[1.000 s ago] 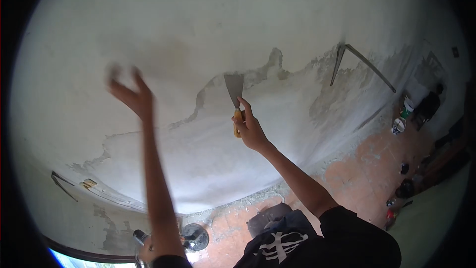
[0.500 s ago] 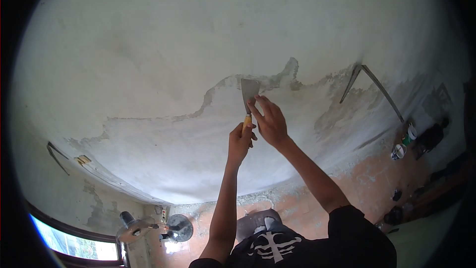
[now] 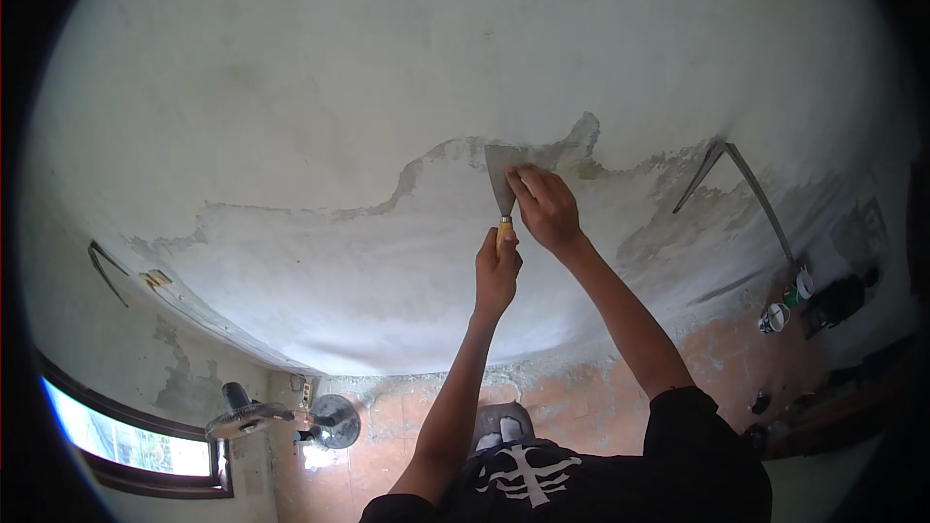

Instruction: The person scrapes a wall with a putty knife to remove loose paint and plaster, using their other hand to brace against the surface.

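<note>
Our left hand [image 3: 497,271] is wrapped round the wooden handle of the scraper [image 3: 501,182]; our right hand [image 3: 544,203] has its fingers bent together against the blade's right side, whether pinching it we cannot tell; the scraper points up the wall [image 3: 320,116], its wide edge at the rough grey patch [image 3: 426,167]; the metal bracket [image 3: 751,189] is on the wall to the right, the fan [image 3: 247,416] at lower left
</note>
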The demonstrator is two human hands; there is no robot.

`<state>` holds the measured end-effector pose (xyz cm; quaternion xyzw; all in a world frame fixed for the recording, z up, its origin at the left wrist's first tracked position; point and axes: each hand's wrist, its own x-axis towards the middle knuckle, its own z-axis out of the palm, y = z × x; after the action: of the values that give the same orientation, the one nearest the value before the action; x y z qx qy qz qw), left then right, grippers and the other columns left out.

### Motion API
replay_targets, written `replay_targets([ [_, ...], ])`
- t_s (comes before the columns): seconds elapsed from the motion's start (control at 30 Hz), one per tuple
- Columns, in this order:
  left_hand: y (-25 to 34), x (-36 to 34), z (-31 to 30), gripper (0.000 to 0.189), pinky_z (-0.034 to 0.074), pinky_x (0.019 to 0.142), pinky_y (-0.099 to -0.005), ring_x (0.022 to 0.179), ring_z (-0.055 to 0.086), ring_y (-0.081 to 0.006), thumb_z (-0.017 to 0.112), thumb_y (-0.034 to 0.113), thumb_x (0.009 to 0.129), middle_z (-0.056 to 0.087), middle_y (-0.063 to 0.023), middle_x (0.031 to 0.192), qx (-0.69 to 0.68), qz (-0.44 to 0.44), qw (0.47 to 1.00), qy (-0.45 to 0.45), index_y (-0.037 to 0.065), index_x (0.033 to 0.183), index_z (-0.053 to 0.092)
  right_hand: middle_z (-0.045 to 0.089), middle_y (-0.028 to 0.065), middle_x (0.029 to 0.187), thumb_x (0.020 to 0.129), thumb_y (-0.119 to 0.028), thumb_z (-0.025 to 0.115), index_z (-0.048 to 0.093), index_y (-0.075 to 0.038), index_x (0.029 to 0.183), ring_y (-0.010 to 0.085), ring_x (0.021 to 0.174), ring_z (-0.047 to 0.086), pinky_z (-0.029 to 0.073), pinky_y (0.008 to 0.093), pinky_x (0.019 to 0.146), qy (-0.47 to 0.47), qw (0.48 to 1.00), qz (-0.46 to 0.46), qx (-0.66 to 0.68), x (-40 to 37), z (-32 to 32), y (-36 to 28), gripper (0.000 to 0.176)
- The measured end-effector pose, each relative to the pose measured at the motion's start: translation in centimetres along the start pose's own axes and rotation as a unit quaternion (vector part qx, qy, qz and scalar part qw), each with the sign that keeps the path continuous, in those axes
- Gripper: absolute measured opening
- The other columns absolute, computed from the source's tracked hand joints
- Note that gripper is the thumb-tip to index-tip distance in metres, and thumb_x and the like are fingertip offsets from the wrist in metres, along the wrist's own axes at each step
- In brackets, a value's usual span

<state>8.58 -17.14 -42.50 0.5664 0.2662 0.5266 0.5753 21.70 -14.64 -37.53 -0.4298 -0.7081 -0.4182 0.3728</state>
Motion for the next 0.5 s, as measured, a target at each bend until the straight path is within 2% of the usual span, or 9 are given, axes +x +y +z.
replay_targets([
  [0.07, 0.3, -0.1, 0.0, 0.031, 0.027, 0.043, -0.022, 0.047, 0.033, -0.0025, 0.04, 0.031, 0.103, 0.038, 0.0047, 0.056, -0.017, -0.01, 1.0, 0.0, 0.006, 0.086, 0.047, 0.062, 0.0107, 0.101, 0.081, -0.002, 0.062, 0.064, 0.0, 0.106, 0.0248, 0.091, 0.063, 0.052, 0.038, 0.079, -0.025, 0.978, 0.164, 0.128, 0.2, -0.2, -0.9, 0.025],
  [0.1, 0.3, -0.2, 0.0, 0.029, 0.029, 0.044, -0.0233, 0.049, 0.034, -0.0027, 0.042, 0.029, 0.102, 0.037, 0.0044, 0.057, -0.035, -0.021, 0.999, -0.004, 0.005, 0.086, 0.047, 0.062, 0.0107, 0.101, 0.081, -0.002, 0.062, 0.064, 0.0, 0.106, 0.0248, 0.091, 0.063, 0.052, 0.038, 0.079, -0.026, 0.978, 0.163, 0.13, 0.4, -0.5, -2.0, 0.025],
  [0.13, 0.1, 0.0, -0.2, 0.029, 0.029, 0.044, -0.0233, 0.049, 0.034, -0.0027, 0.042, 0.029, 0.102, 0.037, 0.0044, 0.057, -0.036, -0.019, 0.999, 0.0, 0.005, 0.086, 0.047, 0.062, 0.0096, 0.098, 0.087, -0.007, 0.059, 0.063, 0.0, 0.102, 0.021, 0.087, 0.062, 0.051, 0.0356, 0.077, 0.008, 0.88, 0.369, 0.298, 0.6, -0.9, -3.5, 0.017],
  [0.17, -0.4, 0.3, -0.5, 0.028, 0.03, 0.046, -0.0231, 0.051, 0.035, -0.0025, 0.042, 0.028, 0.102, 0.04, 0.004, 0.059, -0.028, -0.022, 0.999, -0.012, 0.004, 0.091, 0.049, 0.061, 0.0085, 0.094, 0.092, -0.012, 0.056, 0.063, 0.0, 0.097, 0.0171, 0.084, 0.061, 0.051, 0.0332, 0.074, 0.039, 0.711, 0.545, 0.442, 0.7, -1.1, -4.5, 0.015],
  [0.2, 0.0, 0.4, -0.5, 0.027, 0.031, 0.047, -0.0229, 0.053, 0.037, -0.0023, 0.042, 0.027, 0.102, 0.043, 0.0036, 0.061, -0.019, -0.025, 0.999, -0.024, 0.002, 0.096, 0.051, 0.061, 0.0085, 0.094, 0.092, -0.012, 0.056, 0.063, 0.0, 0.097, 0.0171, 0.084, 0.061, 0.051, 0.0332, 0.074, 0.036, 0.711, 0.543, 0.444, 0.4, -1.1, -4.9, 0.015],
  [0.27, 0.5, 0.4, 0.1, 0.027, 0.032, 0.048, -0.0222, 0.055, 0.039, -0.0026, 0.042, 0.026, 0.102, 0.045, 0.003, 0.065, -0.031, -0.022, 0.999, -0.009, 0.001, 0.102, 0.052, 0.06, 0.0068, 0.087, 0.098, -0.023, 0.049, 0.061, 0.001, 0.092, 0.0113, 0.081, 0.058, 0.049, 0.0277, 0.069, -0.053, 0.611, 0.55, 0.567, -0.5, -0.6, -5.3, 0.027],
  [0.33, 0.6, 0.3, 0.4, 0.028, 0.033, 0.05, -0.0216, 0.057, 0.04, -0.0029, 0.042, 0.025, 0.102, 0.048, 0.0025, 0.068, -0.042, -0.021, 0.999, 0.0, 0.0, 0.108, 0.053, 0.06, 0.0065, 0.081, 0.098, -0.026, 0.051, 0.061, 0.001, 0.09, 0.0123, 0.077, 0.059, 0.048, 0.0255, 0.067, -0.04, 0.605, 0.559, 0.566, -0.4, -0.1, -5.1, 0.03],
  [0.4, -0.2, 0.4, 0.3, 0.032, 0.038, 0.054, -0.0213, 0.063, 0.046, -0.0045, 0.043, 0.023, 0.102, 0.055, 0.0005, 0.076, -0.028, -0.038, 0.999, 0.002, -0.002, 0.119, 0.053, 0.06, 0.0059, 0.077, 0.098, -0.027, 0.052, 0.061, 0.001, 0.089, 0.0126, 0.071, 0.058, 0.048, 0.0265, 0.068, -0.033, 0.555, 0.581, 0.594, -0.2, 0.2, -4.7, 0.031],
  [0.5, -0.7, -0.1, 0.4, 0.034, 0.041, 0.058, -0.0224, 0.066, 0.05, -0.006, 0.043, 0.023, 0.102, 0.06, -0.0027, 0.082, 0.016, -0.039, 0.999, 0.017, -0.002, 0.121, 0.054, 0.058, 0.0048, 0.074, 0.098, -0.028, 0.053, 0.06, 0.0, 0.085, 0.0127, 0.066, 0.057, 0.048, 0.0277, 0.068, 0.02, 0.533, 0.609, 0.588, -1.5, 0.3, -5.8, 0.031],
])
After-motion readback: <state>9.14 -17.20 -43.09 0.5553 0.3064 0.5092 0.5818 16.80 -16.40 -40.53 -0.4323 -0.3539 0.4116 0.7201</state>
